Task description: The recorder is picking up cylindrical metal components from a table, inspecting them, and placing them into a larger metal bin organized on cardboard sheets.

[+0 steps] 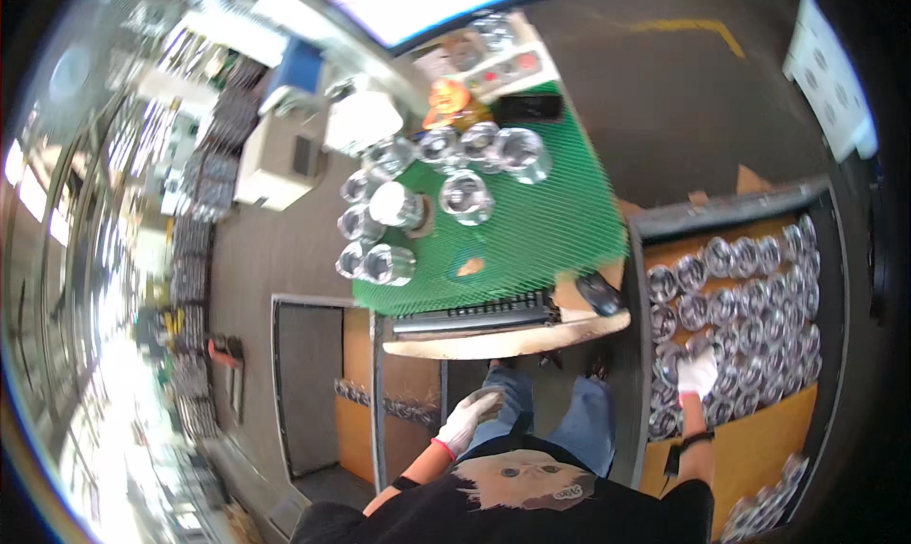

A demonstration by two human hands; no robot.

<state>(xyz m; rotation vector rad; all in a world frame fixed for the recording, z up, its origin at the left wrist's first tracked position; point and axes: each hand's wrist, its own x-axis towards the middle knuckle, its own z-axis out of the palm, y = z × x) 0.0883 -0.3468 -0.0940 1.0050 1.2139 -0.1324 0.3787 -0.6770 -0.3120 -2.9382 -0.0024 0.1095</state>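
Observation:
My right hand [699,371], in a white glove, reaches down among rows of shiny metal pistons [723,305] in a bin at the right. It touches the pistons there; its fingers are blurred, so a grip on one cannot be made out. My left hand [470,421], also in a white glove, hangs in front of my lap with fingers loosely stretched out and holds nothing. On the green mesh mat [546,226] stand several more pistons [466,199], grouped toward its left and far side. One piston [397,206] has a bright white top.
A keyboard [474,314] and a mouse [600,295] lie at the table's near edge. A monitor [436,3], a black phone-like object [529,107] and an orange object [450,100] are at the far side. A brown board [740,440] covers part of the right bin; another framed bin [356,373] stands left.

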